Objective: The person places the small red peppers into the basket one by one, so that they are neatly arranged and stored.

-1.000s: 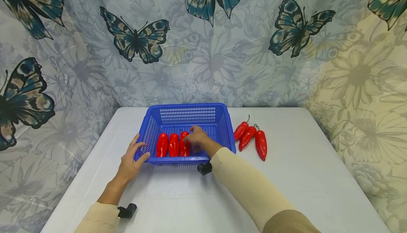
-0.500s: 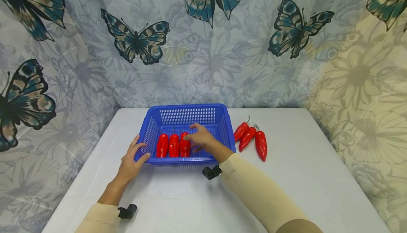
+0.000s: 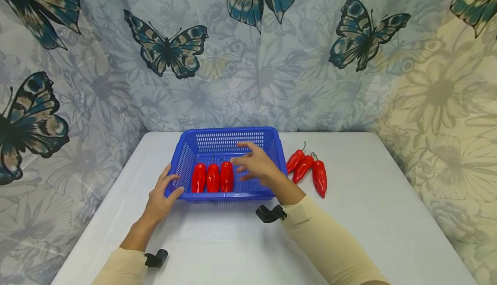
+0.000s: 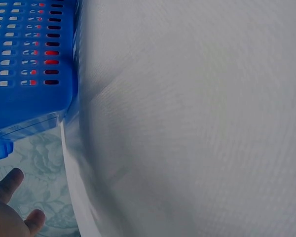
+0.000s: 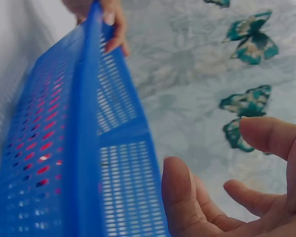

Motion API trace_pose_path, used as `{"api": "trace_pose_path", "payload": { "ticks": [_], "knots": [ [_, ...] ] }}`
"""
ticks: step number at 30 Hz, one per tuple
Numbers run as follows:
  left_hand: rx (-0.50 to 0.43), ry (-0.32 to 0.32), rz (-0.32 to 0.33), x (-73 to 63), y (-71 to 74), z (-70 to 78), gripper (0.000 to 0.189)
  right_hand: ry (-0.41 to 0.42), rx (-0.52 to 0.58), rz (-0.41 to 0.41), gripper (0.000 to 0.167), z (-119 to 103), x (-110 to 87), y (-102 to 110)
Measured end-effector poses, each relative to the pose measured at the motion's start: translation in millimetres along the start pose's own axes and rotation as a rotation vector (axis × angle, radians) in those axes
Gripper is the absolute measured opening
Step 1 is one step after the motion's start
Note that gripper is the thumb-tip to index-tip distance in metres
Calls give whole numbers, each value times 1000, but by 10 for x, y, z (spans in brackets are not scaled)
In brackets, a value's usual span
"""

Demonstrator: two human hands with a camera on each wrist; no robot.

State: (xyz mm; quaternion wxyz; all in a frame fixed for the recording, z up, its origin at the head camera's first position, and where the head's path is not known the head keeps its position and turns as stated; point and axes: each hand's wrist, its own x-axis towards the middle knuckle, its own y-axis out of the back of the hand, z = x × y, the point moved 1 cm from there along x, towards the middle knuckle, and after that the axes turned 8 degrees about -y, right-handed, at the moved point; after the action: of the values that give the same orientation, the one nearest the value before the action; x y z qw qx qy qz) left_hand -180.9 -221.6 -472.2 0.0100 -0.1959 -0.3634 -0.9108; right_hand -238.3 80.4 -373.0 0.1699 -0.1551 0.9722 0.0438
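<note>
Three red peppers [image 3: 213, 178] lie side by side in the left half of a blue plastic basket [image 3: 233, 196], stems towards the back. My left hand [image 3: 159, 198] holds the basket at its front left corner, thumb and index finger bent over the rim. My right hand [image 3: 256, 163] hovers over the basket's right half, fingers spread and nothing between them. Its thumb [image 5: 177, 182] and fingers show apart beside the blue rim in the right wrist view. Red shows through the slots of the basket wall [image 4: 32, 94] in the left wrist view.
Three more red peppers [image 3: 304, 168] lie on the white table [image 3: 349, 233] just right of the basket, the nearest one close to its right wall. A butterfly-patterned backdrop [image 3: 256, 90] rises behind the table's back edge.
My right hand has drawn away from the third pepper, up and to the right, its fingers spreading. That pepper stays in the basket. My left hand has kept its place.
</note>
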Motion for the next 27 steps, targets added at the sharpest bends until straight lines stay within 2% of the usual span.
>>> {"api": "trace_pose_path", "payload": {
  "ticks": [12, 18, 27],
  "knots": [
    [-6, 4, 10, -12, -1, -12, 37, 111, -17, 19, 58, -116, -396, 174],
    [-11, -8, 7, -2, -9, -9, 38, 207, 5, 19, 61, -148, -577, 344],
    [0, 6, -9, 2, 7, -2, 37, 268, 2, 60, 63, -196, -793, 600]
  ]
}}
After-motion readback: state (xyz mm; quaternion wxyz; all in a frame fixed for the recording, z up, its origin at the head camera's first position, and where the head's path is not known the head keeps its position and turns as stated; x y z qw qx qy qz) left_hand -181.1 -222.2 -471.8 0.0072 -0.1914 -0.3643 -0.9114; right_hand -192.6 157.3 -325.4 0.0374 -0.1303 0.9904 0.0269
